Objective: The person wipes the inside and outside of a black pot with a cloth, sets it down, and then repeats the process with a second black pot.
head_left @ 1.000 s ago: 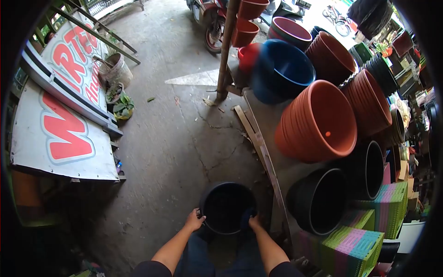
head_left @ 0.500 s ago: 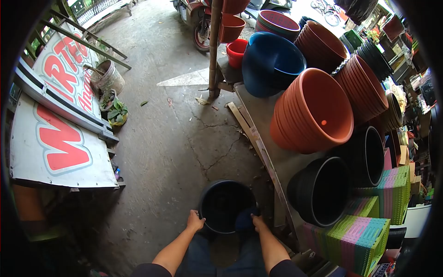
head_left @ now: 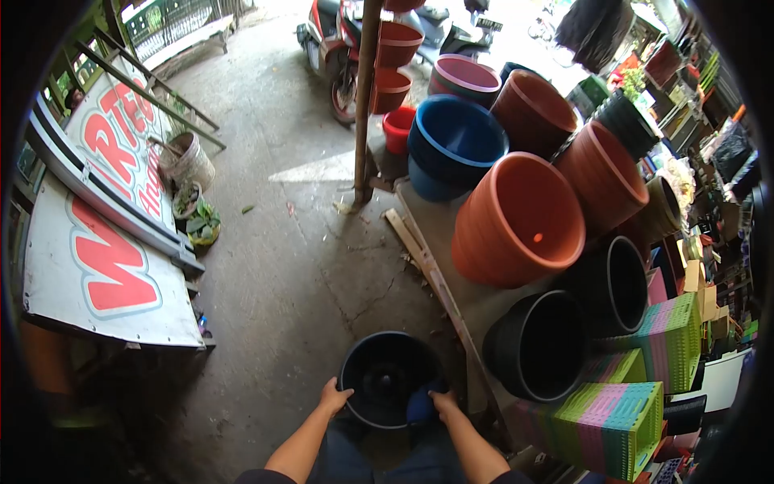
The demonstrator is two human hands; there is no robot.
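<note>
A round black plastic pot (head_left: 385, 355) is held low in front of my legs, its open mouth facing up. My left hand (head_left: 334, 398) is closed on the left side of its rim, thumb toward the inside. On the right side, my right hand (head_left: 441, 403) pinches a dark blue cloth (head_left: 420, 406) against the rim. Part of that cloth hangs inside the pot. The pot's underside is hidden from view.
To my right, a low platform (head_left: 451, 302) bears stacked orange pots (head_left: 516, 222), a blue tub (head_left: 458, 133), black pots (head_left: 536, 345) and striped plastic baskets (head_left: 601, 415). A wooden post (head_left: 364, 105) stands ahead. A white banner (head_left: 97, 266) and potted plants (head_left: 201, 222) are at left.
My view has tilted up, so the pot and both hands sit slightly lower in the picture. More of the pot's inside shows. Both hands keep their hold on it.
</note>
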